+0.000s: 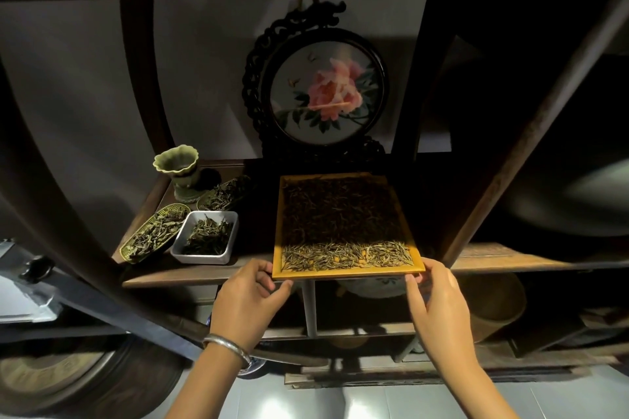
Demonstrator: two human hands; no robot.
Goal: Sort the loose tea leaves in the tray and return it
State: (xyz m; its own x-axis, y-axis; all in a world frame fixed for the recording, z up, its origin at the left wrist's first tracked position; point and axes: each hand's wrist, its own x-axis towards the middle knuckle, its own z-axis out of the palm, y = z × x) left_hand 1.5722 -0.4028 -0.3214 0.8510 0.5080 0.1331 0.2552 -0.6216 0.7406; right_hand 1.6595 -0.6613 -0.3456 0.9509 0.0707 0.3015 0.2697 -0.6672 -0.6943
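Grip: the tray (347, 274) is pinched at its near corners, the left hand (250, 303) at one, the right hand (439, 299) at the other, fingers curled on the rim. The tray is lodged on a dark wooden shelf (190, 274), its near edge overhanging; tea leaves (343, 224) are spread across it. Shelving frame: dark curved timbers, pale wall behind. Round embroidered flower screen (326, 92), stood behind the tray. Left of the tray: white square dish (204, 238), woven boat-shaped dish (155, 233), green fluted cup (180, 170). Silver bangle (227, 347), worn on the left wrist.
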